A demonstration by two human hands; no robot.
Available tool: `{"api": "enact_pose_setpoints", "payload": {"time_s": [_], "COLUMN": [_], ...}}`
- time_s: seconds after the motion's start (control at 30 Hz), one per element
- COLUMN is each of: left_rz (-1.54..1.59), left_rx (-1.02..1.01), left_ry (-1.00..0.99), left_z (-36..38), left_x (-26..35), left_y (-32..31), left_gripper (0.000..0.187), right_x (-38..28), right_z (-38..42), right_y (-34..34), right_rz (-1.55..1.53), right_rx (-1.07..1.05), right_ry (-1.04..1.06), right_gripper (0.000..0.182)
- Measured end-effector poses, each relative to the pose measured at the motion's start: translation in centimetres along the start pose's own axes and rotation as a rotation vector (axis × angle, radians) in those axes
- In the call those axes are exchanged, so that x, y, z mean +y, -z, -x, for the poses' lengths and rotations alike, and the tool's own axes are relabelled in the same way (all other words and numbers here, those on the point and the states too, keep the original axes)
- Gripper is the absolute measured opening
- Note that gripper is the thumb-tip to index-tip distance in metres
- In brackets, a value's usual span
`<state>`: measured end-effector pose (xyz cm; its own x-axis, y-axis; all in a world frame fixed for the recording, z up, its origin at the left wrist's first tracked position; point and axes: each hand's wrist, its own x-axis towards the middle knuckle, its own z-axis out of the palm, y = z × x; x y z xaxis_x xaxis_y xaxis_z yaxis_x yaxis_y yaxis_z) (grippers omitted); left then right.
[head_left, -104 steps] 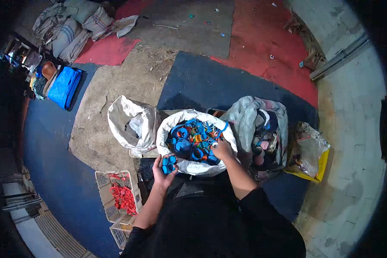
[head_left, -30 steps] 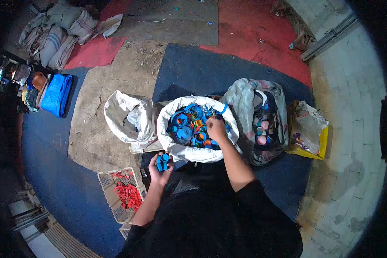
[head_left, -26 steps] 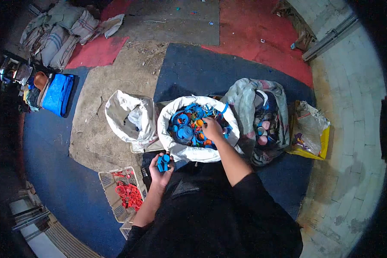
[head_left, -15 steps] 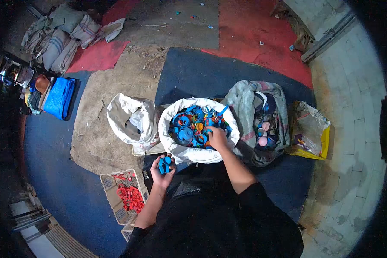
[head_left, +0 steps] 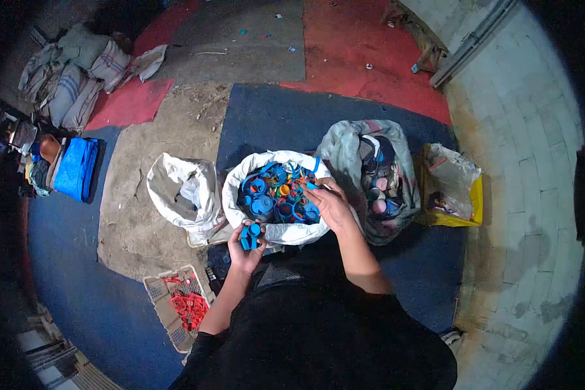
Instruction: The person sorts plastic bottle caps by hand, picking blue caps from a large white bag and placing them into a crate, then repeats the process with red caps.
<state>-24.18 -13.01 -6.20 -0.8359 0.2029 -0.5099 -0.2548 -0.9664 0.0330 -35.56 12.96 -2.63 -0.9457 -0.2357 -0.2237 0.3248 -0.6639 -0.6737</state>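
A white woven sack with a rolled rim stands before me, filled with mostly blue plastic parts and a few orange, red and green ones. My left hand is closed round several blue plastic pieces, ring- or cap-like, just in front of the sack's near rim. Over the right part of the sack is my right hand, fingers stretched out and apart above the parts. Blue plastic shows between its fingers.
Left of it stands another white sack; to the right, a grey-green sack with pink cups, then a yellow bag. A beige crate holds red parts. A pale wall rises at right.
My right hand has drawn back from the parts toward the sack's right rim, its fingers spreading. The left hand keeps its blue pieces. The whole view has shifted slightly.
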Motion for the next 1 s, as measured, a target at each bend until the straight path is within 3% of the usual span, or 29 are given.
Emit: {"api": "enact_pose_setpoints", "payload": {"time_s": [0.2, 0.43, 0.63, 0.73, 0.83, 0.93, 1.0], "left_rz": [0.013, -0.034, -0.059, -0.126, -0.080, -0.103, -0.100], "left_rx": [-0.008, -0.074, -0.013, -0.004, -0.010, -0.027, -0.067], "left_ry": [0.018, 0.041, 0.050, 0.041, 0.050, 0.062, 0.081], "left_z": [-0.8, -1.8, -3.2, -3.5, -5.0, -6.0, -6.6], "left_x": [-0.4, -0.8, -1.9, -2.6, -3.2, -3.8, -4.1], "left_y": [-1.3, -2.6, -4.3, -6.5, -6.9, -8.0, -8.8], "left_gripper": [0.022, 0.021, 0.023, 0.022, 0.025, 0.031, 0.034], "right_x": [-3.2, -5.0, -3.9, -3.5, -2.5, -1.3, -0.9], "right_z": [0.7, 1.0, 0.7, 0.5, 0.1, 0.2, 0.7], "right_y": [-3.5, -4.9, -4.5, -4.7, -5.6, -7.9, -9.2], "right_rz": [0.613, 0.949, 0.265, 0.195, 0.413, 0.790, 1.047], "right_rx": [-0.017, 0.002, -0.014, 0.033, 0.098, -0.029, -0.079], "right_ry": [0.292, 0.159, -0.018, -0.016, 0.115, 0.383, 0.436], "right_gripper": [0.035, 0.033, 0.022, 0.014, 0.020, 0.014, 0.020]}}
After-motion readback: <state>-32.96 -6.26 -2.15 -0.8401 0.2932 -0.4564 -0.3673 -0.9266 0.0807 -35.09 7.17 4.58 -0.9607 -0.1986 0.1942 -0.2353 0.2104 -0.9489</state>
